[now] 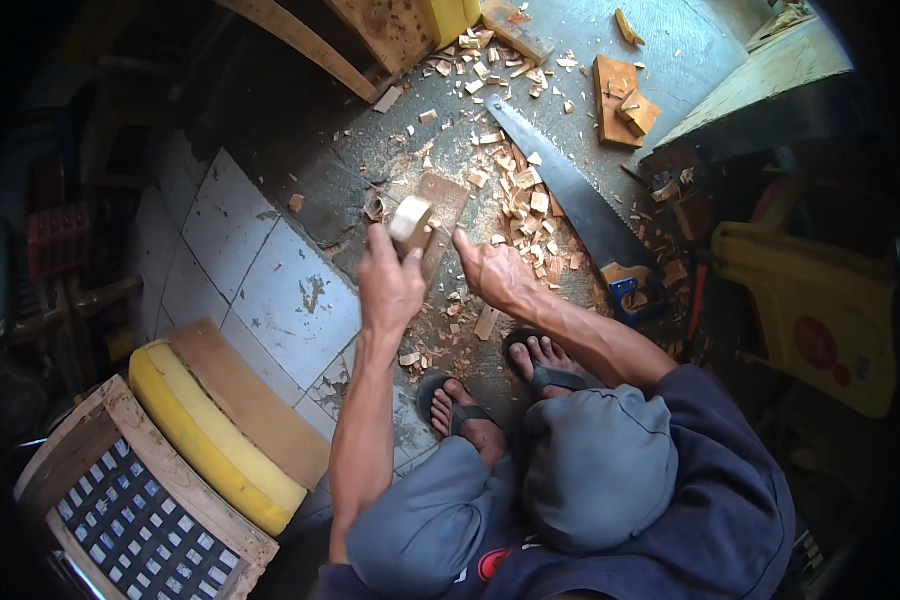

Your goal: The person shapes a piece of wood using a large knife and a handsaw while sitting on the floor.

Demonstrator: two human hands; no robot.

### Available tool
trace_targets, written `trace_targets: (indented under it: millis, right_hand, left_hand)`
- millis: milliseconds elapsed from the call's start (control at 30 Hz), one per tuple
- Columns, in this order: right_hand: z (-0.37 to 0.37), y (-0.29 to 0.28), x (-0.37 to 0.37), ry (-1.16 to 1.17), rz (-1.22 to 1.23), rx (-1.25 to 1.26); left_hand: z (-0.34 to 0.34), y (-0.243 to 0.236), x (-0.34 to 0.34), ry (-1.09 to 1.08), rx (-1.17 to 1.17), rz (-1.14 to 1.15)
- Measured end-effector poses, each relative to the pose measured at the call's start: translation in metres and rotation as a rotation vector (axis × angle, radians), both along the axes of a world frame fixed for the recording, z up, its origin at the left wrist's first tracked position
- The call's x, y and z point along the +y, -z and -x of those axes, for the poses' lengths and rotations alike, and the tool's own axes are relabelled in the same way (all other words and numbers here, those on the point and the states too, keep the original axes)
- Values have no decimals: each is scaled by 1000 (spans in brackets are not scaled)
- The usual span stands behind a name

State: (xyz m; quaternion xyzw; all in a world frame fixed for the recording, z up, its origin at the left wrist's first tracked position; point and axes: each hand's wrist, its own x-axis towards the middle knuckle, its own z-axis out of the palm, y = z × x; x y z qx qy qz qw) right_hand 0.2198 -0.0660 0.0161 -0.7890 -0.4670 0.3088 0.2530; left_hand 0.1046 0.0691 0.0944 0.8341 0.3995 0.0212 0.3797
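My left hand (389, 280) is closed around the lower end of a small wooden block (410, 218). The block's pale cut face catches the light, and it is held tilted over a brown board (448, 195) lying on the floor. Just to the right, my right hand (495, 270) is curled closed, its knuckles close to the block. Whatever it grips is mostly hidden by the fingers, and I cannot make out its kind.
Wood chips (530, 205) are scattered over the floor. A handsaw (570, 190) lies to the right, beyond it wooden offcuts (615, 100). Yellow plastic seating (810, 290) stands at the far right. On the left are white tiles (290, 300), a yellow curved piece (210, 435) and a wood-framed woven panel (150, 510).
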Motion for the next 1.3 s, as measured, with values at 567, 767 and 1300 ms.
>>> trace_targets:
  millis: [567, 767, 1300]
  right_hand:
    - [5, -2, 0, 22, 6, -37]
    - [-5, 55, 4, -17, -70, -231]
    - [14, 24, 9, 31, -23, 54]
  left_hand:
    - [-3, -5, 5, -82, -174, -111]
    - [3, 29, 21, -67, -177, -193]
    - [17, 28, 6, -116, -42, -116]
